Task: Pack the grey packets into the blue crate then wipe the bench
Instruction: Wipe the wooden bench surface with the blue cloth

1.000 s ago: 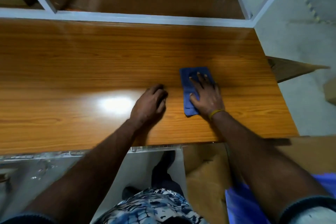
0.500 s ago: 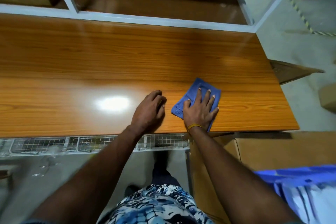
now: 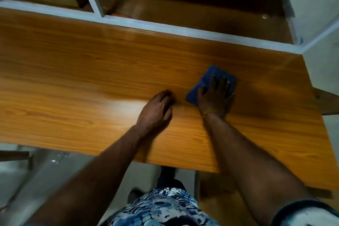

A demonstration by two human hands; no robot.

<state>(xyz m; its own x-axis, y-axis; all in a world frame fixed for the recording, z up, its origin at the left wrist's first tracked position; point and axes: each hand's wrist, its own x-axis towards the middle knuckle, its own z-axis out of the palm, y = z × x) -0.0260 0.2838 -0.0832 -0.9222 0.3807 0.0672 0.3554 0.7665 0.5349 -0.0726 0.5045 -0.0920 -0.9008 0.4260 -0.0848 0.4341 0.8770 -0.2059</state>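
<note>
The right hand presses flat on the blue cloth, fingers spread straight, toward the right end of the wooden counter. Half a second ago the cloth sat nearer the front edge; it has now swept farther out, so the wipe is mid-stroke. The left hand rests just left of it, fingers loosely curled, holding nothing. No grey packets or blue crate show now, so packing looks done and wiping is what remains.

right hand flat on blue cloth (folded), wooden bench
</note>
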